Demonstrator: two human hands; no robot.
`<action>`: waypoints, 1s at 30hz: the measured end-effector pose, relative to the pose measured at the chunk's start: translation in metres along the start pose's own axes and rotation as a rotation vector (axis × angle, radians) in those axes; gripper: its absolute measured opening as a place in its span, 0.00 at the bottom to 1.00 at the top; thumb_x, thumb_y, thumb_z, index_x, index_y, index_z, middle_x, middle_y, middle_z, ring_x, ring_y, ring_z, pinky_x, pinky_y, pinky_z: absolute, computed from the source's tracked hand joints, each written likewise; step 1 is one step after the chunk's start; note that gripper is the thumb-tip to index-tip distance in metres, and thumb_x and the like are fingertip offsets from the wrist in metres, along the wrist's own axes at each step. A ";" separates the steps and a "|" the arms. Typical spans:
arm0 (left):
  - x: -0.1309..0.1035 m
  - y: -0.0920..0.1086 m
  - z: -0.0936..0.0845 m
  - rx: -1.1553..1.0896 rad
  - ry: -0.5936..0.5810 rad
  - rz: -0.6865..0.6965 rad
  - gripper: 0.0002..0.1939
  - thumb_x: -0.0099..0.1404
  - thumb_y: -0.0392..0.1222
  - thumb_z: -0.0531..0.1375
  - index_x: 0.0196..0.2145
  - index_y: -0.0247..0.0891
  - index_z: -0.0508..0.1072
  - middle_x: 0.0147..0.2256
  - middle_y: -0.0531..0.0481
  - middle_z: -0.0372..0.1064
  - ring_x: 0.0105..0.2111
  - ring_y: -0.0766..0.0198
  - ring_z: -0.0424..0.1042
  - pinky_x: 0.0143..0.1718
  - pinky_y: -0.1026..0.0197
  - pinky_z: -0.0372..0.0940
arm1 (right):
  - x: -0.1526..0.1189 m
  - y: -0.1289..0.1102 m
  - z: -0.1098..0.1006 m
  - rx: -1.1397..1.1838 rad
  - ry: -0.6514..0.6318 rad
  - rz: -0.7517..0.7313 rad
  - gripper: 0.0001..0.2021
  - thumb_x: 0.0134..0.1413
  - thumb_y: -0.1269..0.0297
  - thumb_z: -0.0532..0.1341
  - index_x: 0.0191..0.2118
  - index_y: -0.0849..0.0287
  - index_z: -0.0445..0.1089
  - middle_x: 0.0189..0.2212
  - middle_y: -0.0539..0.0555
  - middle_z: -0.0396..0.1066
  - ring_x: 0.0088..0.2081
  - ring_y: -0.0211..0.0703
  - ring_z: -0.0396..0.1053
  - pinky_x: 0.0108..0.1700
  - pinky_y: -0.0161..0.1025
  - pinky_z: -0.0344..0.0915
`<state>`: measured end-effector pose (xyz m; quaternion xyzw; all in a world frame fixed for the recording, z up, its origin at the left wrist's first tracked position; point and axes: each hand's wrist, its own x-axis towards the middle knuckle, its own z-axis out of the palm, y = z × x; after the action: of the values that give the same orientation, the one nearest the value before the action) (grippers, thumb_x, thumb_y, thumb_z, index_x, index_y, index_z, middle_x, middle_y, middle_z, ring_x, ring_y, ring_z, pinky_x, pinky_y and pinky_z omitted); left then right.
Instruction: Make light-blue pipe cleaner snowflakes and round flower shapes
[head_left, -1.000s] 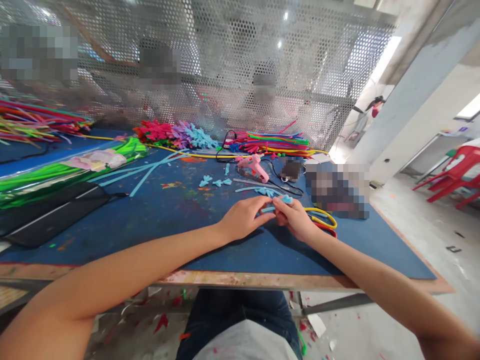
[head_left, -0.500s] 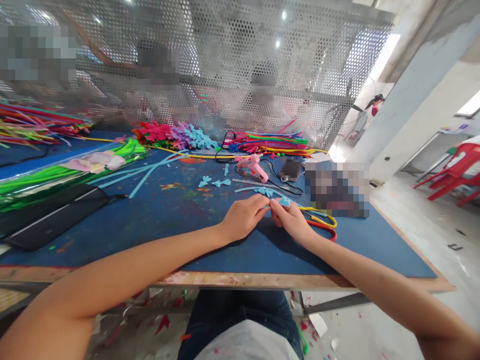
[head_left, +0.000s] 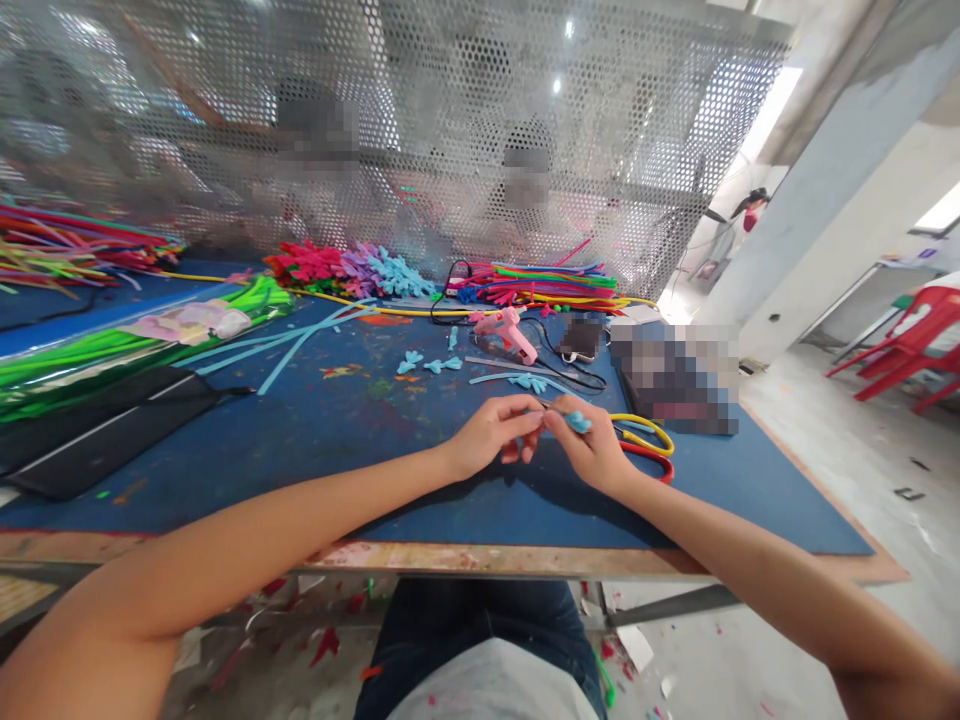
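Observation:
A small light-blue fuzzy piece [head_left: 578,421] sticks out of my right hand [head_left: 589,445], whose fingers are closed on it. My left hand [head_left: 495,437] meets it fingertip to fingertip, pinching something thin and dark that I cannot make out. Just beyond the hands lie another light-blue piece [head_left: 529,382] and a long blue stem [head_left: 491,377]. Scissors with yellow and red handles [head_left: 656,435] rest to the right, partly hidden by my right hand. A pink glue gun [head_left: 508,335] is farther back, with small blue pieces [head_left: 442,366] to its left.
Bundles of coloured stems [head_left: 547,285] and fuzzy pieces [head_left: 322,267] line the back of the blue table [head_left: 315,440], before a perforated metal screen [head_left: 450,120]. Green stems [head_left: 75,362] and a black pouch [head_left: 112,430] lie left. A blurred dark object [head_left: 675,385] is right.
My left hand has turned and its lower fingers have loosened. The blue piece in my right hand has shifted slightly right and down, and a thin dark part now shows between the fingertips.

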<state>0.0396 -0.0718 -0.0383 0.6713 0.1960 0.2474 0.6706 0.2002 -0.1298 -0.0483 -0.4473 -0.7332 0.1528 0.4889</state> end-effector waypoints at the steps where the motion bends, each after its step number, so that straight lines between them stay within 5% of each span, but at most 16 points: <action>1: 0.000 0.001 -0.002 -0.150 -0.086 -0.114 0.11 0.58 0.48 0.57 0.30 0.36 0.65 0.22 0.55 0.57 0.19 0.71 0.62 0.14 0.71 0.48 | 0.000 0.001 -0.003 -0.055 -0.037 -0.088 0.11 0.58 0.62 0.51 0.26 0.58 0.61 0.22 0.49 0.59 0.25 0.36 0.55 0.29 0.36 0.54; 3: 0.000 0.003 -0.006 -0.336 -0.295 -0.341 0.11 0.55 0.45 0.59 0.28 0.36 0.63 0.21 0.55 0.56 0.18 0.71 0.61 0.12 0.72 0.44 | 0.000 0.004 -0.011 -0.164 -0.172 -0.281 0.09 0.57 0.63 0.53 0.27 0.56 0.64 0.22 0.50 0.61 0.26 0.38 0.56 0.31 0.38 0.55; 6: -0.002 0.006 -0.010 -0.316 -0.541 -0.547 0.10 0.53 0.44 0.61 0.28 0.35 0.65 0.18 0.56 0.55 0.15 0.71 0.59 0.10 0.72 0.43 | 0.001 0.007 -0.022 -0.247 -0.412 -0.421 0.06 0.53 0.59 0.57 0.29 0.52 0.68 0.22 0.50 0.64 0.25 0.38 0.57 0.30 0.38 0.55; 9: -0.003 0.008 -0.011 -0.123 -0.418 -0.368 0.12 0.55 0.48 0.59 0.30 0.37 0.64 0.19 0.54 0.58 0.18 0.68 0.64 0.12 0.71 0.49 | 0.003 0.006 -0.026 -0.203 -0.347 -0.306 0.07 0.49 0.56 0.60 0.33 0.50 0.69 0.27 0.52 0.68 0.29 0.39 0.61 0.33 0.39 0.59; 12: 0.000 0.007 -0.018 0.302 -0.054 0.070 0.13 0.60 0.50 0.55 0.30 0.37 0.65 0.23 0.52 0.64 0.23 0.67 0.66 0.20 0.68 0.57 | 0.009 0.006 -0.023 0.092 -0.078 0.024 0.21 0.44 0.52 0.63 0.45 0.52 0.64 0.36 0.55 0.68 0.35 0.42 0.65 0.36 0.40 0.63; 14: 0.002 0.006 -0.027 0.703 0.102 0.336 0.12 0.61 0.48 0.53 0.31 0.37 0.68 0.27 0.49 0.67 0.28 0.66 0.66 0.28 0.65 0.59 | 0.014 0.008 -0.021 0.441 -0.062 0.346 0.25 0.46 0.44 0.57 0.47 0.54 0.61 0.35 0.54 0.67 0.32 0.41 0.67 0.29 0.38 0.66; 18: 0.003 0.007 -0.042 1.271 0.030 0.561 0.11 0.63 0.43 0.51 0.34 0.42 0.72 0.33 0.46 0.70 0.34 0.63 0.66 0.32 0.63 0.56 | 0.019 0.013 -0.020 0.924 -0.369 0.972 0.31 0.50 0.36 0.44 0.35 0.62 0.66 0.22 0.53 0.67 0.19 0.35 0.65 0.16 0.30 0.60; 21: 0.002 0.009 -0.044 1.323 -0.043 0.556 0.10 0.62 0.42 0.52 0.36 0.45 0.73 0.34 0.47 0.71 0.35 0.63 0.66 0.29 0.63 0.55 | 0.018 0.012 -0.021 1.073 -0.521 1.190 0.30 0.51 0.39 0.48 0.32 0.66 0.67 0.20 0.52 0.66 0.15 0.29 0.60 0.13 0.25 0.56; 25: 0.001 0.008 -0.043 1.178 -0.069 0.532 0.08 0.61 0.43 0.54 0.37 0.47 0.73 0.36 0.47 0.71 0.35 0.63 0.67 0.30 0.63 0.56 | 0.014 0.010 -0.020 1.139 -0.539 1.189 0.13 0.52 0.57 0.58 0.30 0.65 0.66 0.19 0.47 0.63 0.14 0.23 0.55 0.13 0.20 0.51; 30: 0.001 0.005 -0.041 1.052 -0.034 0.569 0.07 0.60 0.43 0.56 0.34 0.45 0.74 0.35 0.48 0.72 0.35 0.63 0.68 0.34 0.62 0.57 | 0.010 0.007 -0.015 0.864 -0.459 0.831 0.10 0.51 0.61 0.60 0.28 0.62 0.64 0.21 0.47 0.63 0.16 0.25 0.57 0.15 0.23 0.53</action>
<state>0.0159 -0.0383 -0.0339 0.9432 0.0939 0.2764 0.1583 0.2150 -0.1215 -0.0400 -0.4125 -0.4572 0.7030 0.3557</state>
